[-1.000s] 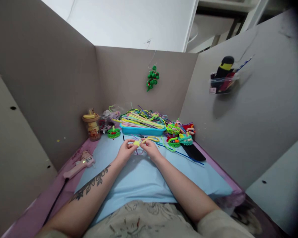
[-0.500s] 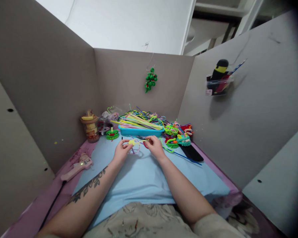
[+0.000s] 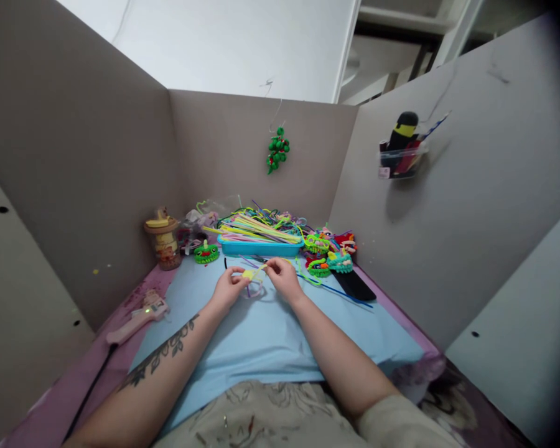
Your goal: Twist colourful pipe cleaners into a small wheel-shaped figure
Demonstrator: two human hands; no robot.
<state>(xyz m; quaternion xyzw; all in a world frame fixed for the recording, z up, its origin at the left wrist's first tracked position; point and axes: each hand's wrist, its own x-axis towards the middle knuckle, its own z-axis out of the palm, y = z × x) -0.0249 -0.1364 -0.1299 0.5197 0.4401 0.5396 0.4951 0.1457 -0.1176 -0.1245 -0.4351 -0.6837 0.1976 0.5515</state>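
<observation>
My left hand (image 3: 228, 289) pinches a small yellow pipe-cleaner piece (image 3: 249, 274) between thumb and fingers, above the blue cloth. The free end of its yellow strand is pinched in the fingertips of my right hand (image 3: 282, 279), close on the right. Beneath the yellow piece shows a pale pink and purple loop of pipe cleaner (image 3: 254, 290); whether it is joined to the yellow one I cannot tell. Behind my hands stands a blue tray (image 3: 261, 249) heaped with pipe cleaners (image 3: 261, 229) in yellow, pink and other colours. My fingers hide part of the yellow piece.
A pink glue gun (image 3: 137, 320) with a lit green light lies at the left, its cord running forward. A lidded cup (image 3: 162, 242) and a green pipe-cleaner figure (image 3: 206, 253) stand behind it. Several colourful figures (image 3: 340, 261) sit at the right by a black flat object (image 3: 354, 285).
My right hand has come nearer to my left, and the yellow strand between them spans a shorter gap. The whole view has shifted slightly.
</observation>
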